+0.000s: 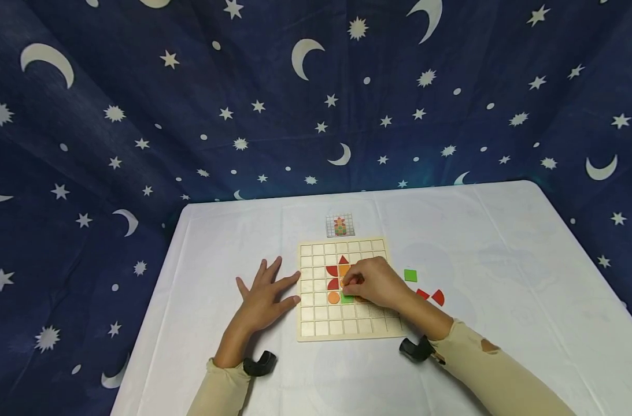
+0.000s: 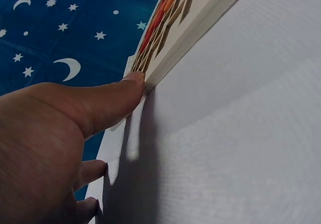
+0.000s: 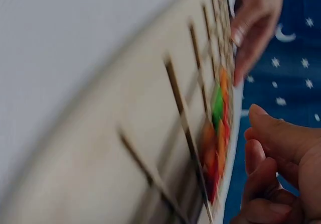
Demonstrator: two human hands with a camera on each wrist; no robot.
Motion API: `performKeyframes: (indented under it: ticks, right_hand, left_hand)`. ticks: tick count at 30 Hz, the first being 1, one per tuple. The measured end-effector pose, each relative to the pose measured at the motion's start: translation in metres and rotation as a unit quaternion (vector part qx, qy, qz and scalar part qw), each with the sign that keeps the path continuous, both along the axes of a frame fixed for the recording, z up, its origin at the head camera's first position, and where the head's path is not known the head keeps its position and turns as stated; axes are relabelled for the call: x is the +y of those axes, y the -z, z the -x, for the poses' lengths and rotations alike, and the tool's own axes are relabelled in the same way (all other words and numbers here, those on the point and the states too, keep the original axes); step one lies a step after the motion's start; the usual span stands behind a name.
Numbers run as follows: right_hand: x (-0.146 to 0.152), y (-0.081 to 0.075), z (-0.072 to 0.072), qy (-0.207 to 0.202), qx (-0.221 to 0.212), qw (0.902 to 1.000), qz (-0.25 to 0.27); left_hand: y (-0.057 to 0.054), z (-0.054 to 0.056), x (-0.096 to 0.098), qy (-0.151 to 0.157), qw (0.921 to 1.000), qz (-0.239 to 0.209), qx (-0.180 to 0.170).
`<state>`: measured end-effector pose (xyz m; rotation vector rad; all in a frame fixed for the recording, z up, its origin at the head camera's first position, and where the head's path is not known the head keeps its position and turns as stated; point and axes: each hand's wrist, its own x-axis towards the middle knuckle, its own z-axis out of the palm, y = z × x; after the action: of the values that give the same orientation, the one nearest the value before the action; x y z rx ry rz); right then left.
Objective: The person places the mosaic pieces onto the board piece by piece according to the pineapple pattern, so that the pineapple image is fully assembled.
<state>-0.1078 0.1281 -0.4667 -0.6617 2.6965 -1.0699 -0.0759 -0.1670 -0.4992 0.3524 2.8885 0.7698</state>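
A square wooden grid board (image 1: pixel 321 329) lies on the table, bearing red, orange and green flat pieces near its middle. My left hand (image 1: pixel 262 303) is spread at the board's left side, thumb and forefinger touching its edge. Over the pieces, my right hand (image 1: pixel 375 283) has curled fingers, thumb and forefinger tips close together; no piece shows between them in the right wrist view. Below its fingertips is a green square (image 1: pixel 347 299), with an orange circle (image 1: pixel 333 297) to the left. Red pieces (image 1: pixel 333 283) and an orange square (image 1: pixel 344 270) sit farther up. The right hand covers part of the arrangement.
A small card (image 1: pixel 340 225) with a coloured grid picture lies just beyond the board. To the board's right are a loose green square (image 1: pixel 410 275) and red pieces (image 1: pixel 438 297). A dark star-and-moon curtain (image 1: pixel 274 86) hangs behind the white table (image 1: pixel 217 231).
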Motion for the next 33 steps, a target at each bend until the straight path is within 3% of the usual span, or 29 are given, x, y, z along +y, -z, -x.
performKeyframes:
  ticks: [5, 10, 20, 33]
  right_hand:
    - [0.031, -0.015, 0.008, 0.029, 0.007, 0.9995, -0.005]
    - [0.069, -0.021, 0.013, 0.021, 0.020, 0.9990, -0.034]
    - [0.134, -0.009, 0.009, -0.044, -0.056, 0.9947, -0.074]
    - [0.162, 0.006, -0.014, -0.120, -0.054, 0.9821, -0.135]
  left_hand:
    - [-0.001, 0.000, 0.000, 0.001, 1.0000, -0.002, 0.004]
    - [-0.002, 0.000, 0.000, 0.002, 1.0000, -0.004, 0.004]
    - [-0.001, 0.000, 0.000, 0.003, 1.0000, -0.002, 0.004]
    - [-0.003, -0.001, 0.000, 0.003, 1.0000, -0.004, 0.002]
